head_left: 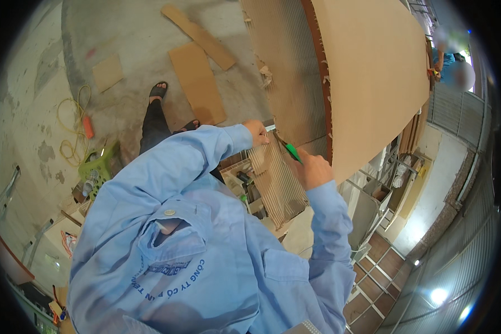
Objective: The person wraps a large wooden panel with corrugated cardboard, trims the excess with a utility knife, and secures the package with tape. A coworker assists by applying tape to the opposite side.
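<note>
My right hand (315, 168) is closed around a green-handled knife (293, 152), its dark, narrow end pointing up and left at the corrugated cardboard. On the left, my left hand (256, 132) has its fingers curled at the edge of the corrugated cardboard (278, 183), by the spot where the knife's tip is. A small silvery piece (270, 128) shows beside those fingers; I cannot make out what it is. The ribbed cardboard runs beneath both hands and continues up alongside a large tan panel (373, 72) with a reddish-brown edge.
Loose cardboard strips (197, 83) lie on the concrete floor ahead. A green basket (99, 167) stands at left near a coiled yellow cord (72, 131). Below the cardboard is a box of tools (245, 181). Another person (448, 61) is at the far right beyond the panel.
</note>
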Available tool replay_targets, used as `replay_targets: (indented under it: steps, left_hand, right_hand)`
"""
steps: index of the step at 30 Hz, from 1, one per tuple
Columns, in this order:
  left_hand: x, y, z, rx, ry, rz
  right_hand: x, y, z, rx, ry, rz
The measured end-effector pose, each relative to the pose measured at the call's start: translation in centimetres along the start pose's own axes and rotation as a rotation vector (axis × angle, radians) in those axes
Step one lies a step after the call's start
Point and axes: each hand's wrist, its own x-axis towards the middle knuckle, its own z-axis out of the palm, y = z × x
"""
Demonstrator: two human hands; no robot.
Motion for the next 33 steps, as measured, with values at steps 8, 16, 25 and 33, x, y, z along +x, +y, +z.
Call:
replay_targets:
  steps: [8, 16, 25, 33]
  left_hand:
    - [-1.0, 1.0, -0.9, -0.052, -0.012, 0.058]
    - [-0.9, 0.6, -1.0, -0.052, -0.017, 0.107]
    - [-0.5, 0.1, -1.3, -0.107, -0.074, 0.112]
    - [-0.5, -2.2, -2.3, -0.15, -0.088, -0.023]
  right_hand:
    - [-1.9, 3.1, 0.4, 0.008, -0.126, -0.016]
    - [-5.6, 6.8, 0.0, 0.035, -0.203, -0.055]
    - [-8.2, 8.4, -0.2, 0.145, -0.212, -0.028]
    - [-13.5, 11.8, 0.6, -0.192, -0.7, 0.24]
